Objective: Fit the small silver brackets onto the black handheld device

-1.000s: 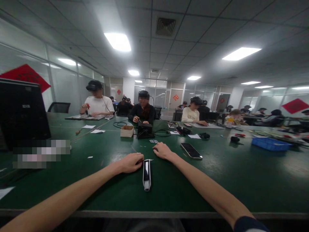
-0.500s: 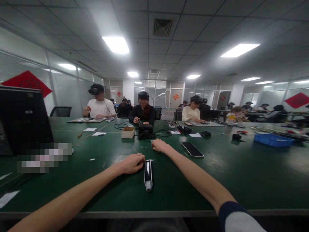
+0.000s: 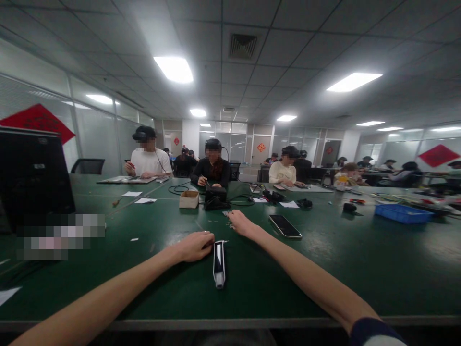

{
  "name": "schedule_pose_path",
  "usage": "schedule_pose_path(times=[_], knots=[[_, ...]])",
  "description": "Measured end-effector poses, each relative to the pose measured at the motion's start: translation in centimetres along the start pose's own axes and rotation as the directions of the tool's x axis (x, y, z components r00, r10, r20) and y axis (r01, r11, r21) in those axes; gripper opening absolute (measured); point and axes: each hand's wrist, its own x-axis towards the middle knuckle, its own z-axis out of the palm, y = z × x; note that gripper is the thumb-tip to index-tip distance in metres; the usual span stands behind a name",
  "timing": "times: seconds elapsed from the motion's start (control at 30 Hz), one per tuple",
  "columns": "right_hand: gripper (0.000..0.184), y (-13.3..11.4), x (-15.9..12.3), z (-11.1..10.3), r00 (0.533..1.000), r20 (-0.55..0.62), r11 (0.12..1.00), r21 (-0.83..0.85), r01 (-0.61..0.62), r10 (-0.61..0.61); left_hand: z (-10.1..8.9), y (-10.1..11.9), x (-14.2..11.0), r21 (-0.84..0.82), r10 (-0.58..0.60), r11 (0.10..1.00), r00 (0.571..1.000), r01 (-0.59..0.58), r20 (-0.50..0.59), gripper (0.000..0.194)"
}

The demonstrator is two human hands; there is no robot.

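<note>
Green table (image 3: 173, 298), w/ contents, all places ref. the device. Item: device (image 3: 219, 266), 1 pc., long & narrow, white edge, dark glossy face up, thin tip at far end, blunt pale near end; lies flat on table, lengthwise to the wearer, betw. the two forearms. L hand (image 3: 196, 246): 1, w/ ring, resting on table at device's far L edge, fingers curled in, thumb side next to it; grip on device, if any, can't tell. R hand (image 3: 240, 224): 1, beyond device & a little to its R, palm down, fingers bent over/at small metal pcs. (image 3: 229, 224); whether any is pinched, can't tell (too small). Phone (image 3: 285, 226): 1, dark screen up, flat, beyond & R of device, apart from R hand. Carton (image 3: 189, 199): 1, tan, open top, beyond device, slightly L. Black stand (image 3: 215, 197): 1, beyond device, just R of carton. Cable (image 3: 176, 189): black, looped, beyond device, L of carton. Paper slips: sev., incl. 1 (image 3: 145, 201) well beyond & L of device. White scrap (image 3: 134, 239): 1, small, L of device. Computer case (image 3: 36, 175): 1, black, upright, far L of device. Blue tray (image 3: 402, 214): 1, shallow, well R & beyond device. Co-workers: 3 seated across table, beyond device, incl. 1 in white shirt (image 3: 147, 161), holding sth. red.
</note>
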Motion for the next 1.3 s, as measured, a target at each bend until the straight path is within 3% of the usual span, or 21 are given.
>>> schedule_pose_path(times=[0.17, 0.3, 0.53, 0.73, 1.07, 1.3], knots=[[0.024, -1.1, -4.0, -0.7, 0.995, -0.072, 0.993, 0.088, 0.08, -0.074, -0.1, 0.1, 0.0, 0.014, -0.021, 1.0, 1.0, 0.021, 0.01, 0.013], [0.018, -2.4, -5.6, -1.1, 0.992, -0.093, 0.97, 0.219, 0.1, -0.081, -0.2, 0.3, 0.0, 0.004, -0.032, 0.999, 0.999, 0.032, 0.018, 0.013], [0.023, -3.6, -6.0, -1.7, 0.997, 0.004, 0.921, 0.385, 0.067, -0.074, 0.0, 0.2, 0.0, 0.017, -0.003, 1.0, 1.0, 0.003, 0.002, 0.012], [0.022, -4.0, -6.4, -2.5, 0.999, 0.004, 0.892, 0.452, 0.031, -0.036, -0.1, 0.3, 0.0, 0.029, -0.015, 0.999, 1.0, 0.015, 0.003, 0.013], [0.019, -3.8, -6.4, -2.3, 0.996, -0.06, 0.852, 0.517, 0.081, -0.058, 0.1, 0.2, 0.1, 0.035, -0.01, 0.999, 1.0, 0.009, 0.001, 0.015], [0.021, -3.8, -6.8, -3.1, 0.997, -0.013, 0.816, 0.574, 0.065, -0.07, 0.0, 0.1, 0.1, 0.023, 0.005, 1.0, 1.0, -0.005, -0.001, 0.013]])
